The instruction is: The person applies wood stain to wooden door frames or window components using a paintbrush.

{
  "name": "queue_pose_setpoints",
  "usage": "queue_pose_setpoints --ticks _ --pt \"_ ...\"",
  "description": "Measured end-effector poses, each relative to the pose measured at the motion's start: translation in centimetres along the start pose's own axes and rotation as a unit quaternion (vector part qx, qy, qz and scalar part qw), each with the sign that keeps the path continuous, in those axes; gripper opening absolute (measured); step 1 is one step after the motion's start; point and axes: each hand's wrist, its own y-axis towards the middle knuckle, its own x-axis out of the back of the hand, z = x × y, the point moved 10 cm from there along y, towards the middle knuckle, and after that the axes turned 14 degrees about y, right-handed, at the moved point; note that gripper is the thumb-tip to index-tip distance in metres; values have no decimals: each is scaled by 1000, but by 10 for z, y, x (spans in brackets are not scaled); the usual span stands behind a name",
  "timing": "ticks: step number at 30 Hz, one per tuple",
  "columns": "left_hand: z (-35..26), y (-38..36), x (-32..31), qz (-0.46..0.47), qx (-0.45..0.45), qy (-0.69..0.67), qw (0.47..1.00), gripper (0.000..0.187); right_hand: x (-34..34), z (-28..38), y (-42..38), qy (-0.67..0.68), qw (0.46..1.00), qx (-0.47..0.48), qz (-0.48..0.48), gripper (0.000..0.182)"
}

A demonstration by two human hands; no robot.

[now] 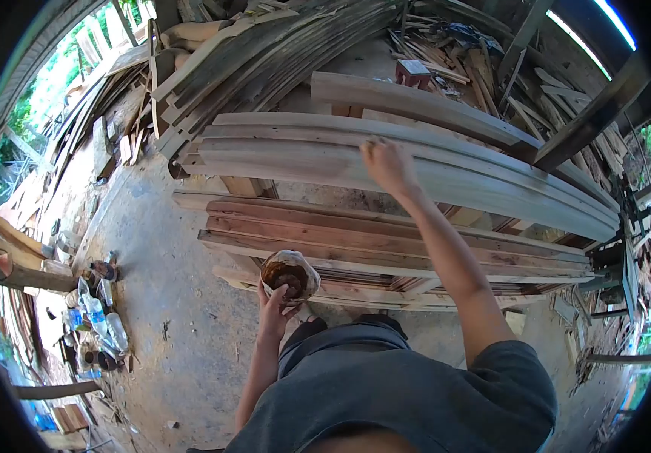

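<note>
Gripping a roundish bowl by its side, L hand has the thumb hooked over the near edge and fingers round the outside: a firm pinch on the wall. Outside's pale & blotchy, rim uneven, inside stained dark brown w/ a reddish-brown lump at the bottom. I see into it from above; it's up in front of the torso, near the L ends of the lower planks.

R hand is out over the pale plank, fingers bunched; can't tell on my feed if they pinch smth or touch the wood. Plank's long, smooth-looking, w/ a darker grey-brown patch L of R hand. Its edges run approx. alongside the next boards, bent into curves by the lens. Nearer the body, reddish planks lie side by side, grain showing.

Betw. the two groups I get a narrow gap w/ crosspieces. More room to move on the L: scuffed concrete floor runs from plank ends to a cluster of plastic bottles. Far side, rough weathered boards are stacked; a slanting post crowds the R end.
</note>
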Motion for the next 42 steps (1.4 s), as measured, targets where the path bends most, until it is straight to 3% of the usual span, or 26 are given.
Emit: queue_pose_setpoints --ticks 4,6,7,9,12,15,17,21,23,26,30,32,35,39,41,42 --pt "0 3 32 4 20 7 1000 73 -40 59 36 79 993 58 -58 35" --pt "1 7 41 13 36 15 999 72 -51 58 49 237 970 -41 -38 36" --pt "2 8 46 12 48 20 999 72 -56 55 53 232 971 -47 -38 36" --pt "6 12 53 20 69 25 997 71 -76 13 45 443 870 -204 -75 38" --pt "7 21 54 53 74 19 996 73 -60 -30 17 410 878 -229 -92 40" --pt "7 33 62 29 70 10 997 74 -18 -94 -23 409 866 -261 -125 40" --pt "7 35 59 26 78 13 997 74 23 -131 -51 350 888 -274 -119 33" --pt "3 37 44 35 70 18 997 73 111 -192 -91 118 934 -310 -131 40" --pt "-1 36 36 41 56 25 997 71 154 -203 -95 -81 943 -289 -142 36" --pt "-1 26 23 51 54 18 997 66 194 -215 -97 -157 930 -248 -220 31" --pt "4 18 7 46 58 28 997 75 189 -264 -91 -158 940 -203 -223 34" --pt "6 12 8 32 76 45 996 76 160 -235 -72 -175 956 -155 -175 31" --pt "6 15 3 47 56 26 997 78 110 -197 -37 -117 973 -172 -95 25" --pt "1 11 -7 41 59 38 997 69 44 -118 8 20 992 -70 -103 34" --pt "-3 10 -10 34 50 26 998 80 15 -78 29 77 995 -48 -46 35" --pt "-4 8 -11 33 49 28 998 80 11 -58 36 109 992 -18 -63 37"
